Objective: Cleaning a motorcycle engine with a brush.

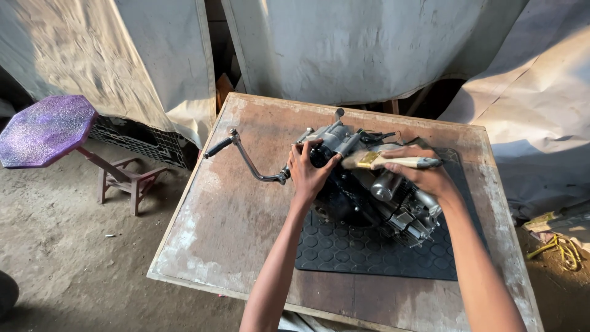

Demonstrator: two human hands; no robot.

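Observation:
A motorcycle engine (pixel 369 197) lies on a black rubber mat (pixel 369 252) on a worn wooden table (pixel 233 227). Its kick-start lever (pixel 243 154) sticks out to the left. My left hand (pixel 309 172) presses on the engine's left side, fingers spread over the casing. My right hand (pixel 424 175) grips a paintbrush (pixel 384 162) by its pale handle. The brush lies level over the top of the engine, bristles pointing left toward my left hand.
A purple octagonal stool (pixel 46 129) stands on the dirt floor at the left. Grey tarpaulins (pixel 362 43) hang behind the table. A black plastic crate (pixel 141 141) sits under the left tarp. Yellow cord (pixel 562 249) lies on the ground at the right.

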